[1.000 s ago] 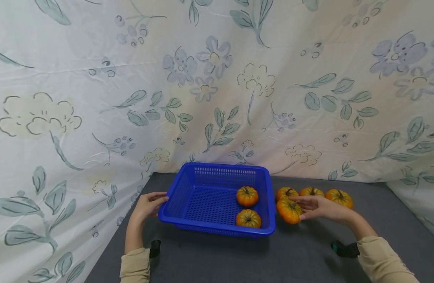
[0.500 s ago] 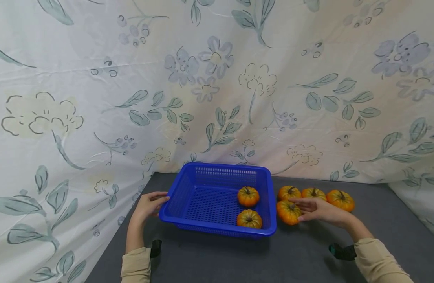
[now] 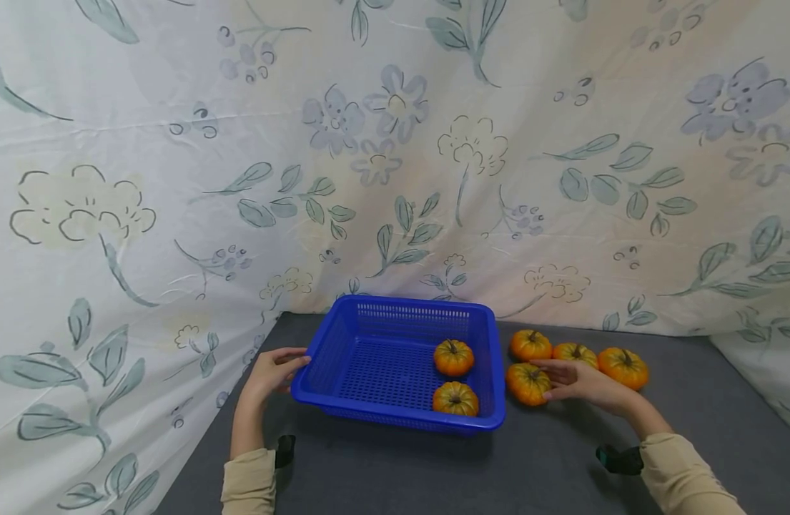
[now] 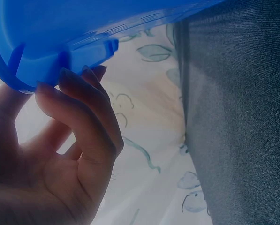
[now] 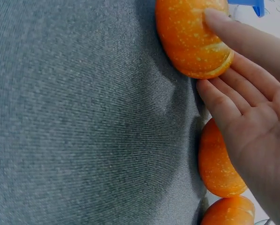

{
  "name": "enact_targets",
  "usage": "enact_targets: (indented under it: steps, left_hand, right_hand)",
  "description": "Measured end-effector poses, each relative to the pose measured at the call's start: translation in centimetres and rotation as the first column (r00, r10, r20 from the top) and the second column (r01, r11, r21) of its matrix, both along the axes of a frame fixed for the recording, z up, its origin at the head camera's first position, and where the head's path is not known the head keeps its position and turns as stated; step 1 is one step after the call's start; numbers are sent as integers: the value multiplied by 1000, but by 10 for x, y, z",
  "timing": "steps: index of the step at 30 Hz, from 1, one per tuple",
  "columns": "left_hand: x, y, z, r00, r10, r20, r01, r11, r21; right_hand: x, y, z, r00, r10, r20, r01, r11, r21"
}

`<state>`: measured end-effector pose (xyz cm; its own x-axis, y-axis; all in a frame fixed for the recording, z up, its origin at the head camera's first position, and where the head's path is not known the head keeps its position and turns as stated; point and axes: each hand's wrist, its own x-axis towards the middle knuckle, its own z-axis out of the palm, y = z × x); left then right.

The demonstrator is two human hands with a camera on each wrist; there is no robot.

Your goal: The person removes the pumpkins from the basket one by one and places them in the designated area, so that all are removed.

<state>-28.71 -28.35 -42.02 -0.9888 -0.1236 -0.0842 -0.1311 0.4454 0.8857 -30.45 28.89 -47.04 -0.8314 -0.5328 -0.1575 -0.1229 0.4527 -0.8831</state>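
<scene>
My left hand (image 3: 277,372) holds the left rim of a blue plastic basket (image 3: 395,413). In the left wrist view, its thumb and curled fingers (image 4: 90,112) pinch the rim's corner from beneath. Two small orange pumpkins, one farther back (image 3: 453,357) and one nearer (image 3: 455,399), sit in the basket's right part. Just outside its right wall, my right hand (image 3: 581,380) grips another pumpkin (image 3: 527,385). The right wrist view shows the thumb on one side of this pumpkin (image 5: 191,37) and the fingers at its other side. Its underside appears near the dark cloth.
Behind the right hand stand three more pumpkins in a row: left (image 3: 530,345), middle (image 3: 571,352) and right (image 3: 624,368). A dark cloth (image 3: 369,465) covers the table. A floral curtain (image 3: 395,236) hangs along the back and left side.
The gripped pumpkin has turned slightly and sits a bit less tilted. The pumpkin behind it has shifted slightly back and right. The left hand stays on the basket rim; the head view drifts slightly.
</scene>
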Motion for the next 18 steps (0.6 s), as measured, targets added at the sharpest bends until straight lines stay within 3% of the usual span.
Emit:
enact_targets:
  steps: [18]
  left_hand:
    - [-1, 0, -1, 1000, -8, -2, 7, 1000, -14]
  right_hand:
    - [2, 3, 5, 999, -48, -18, 48, 998, -30]
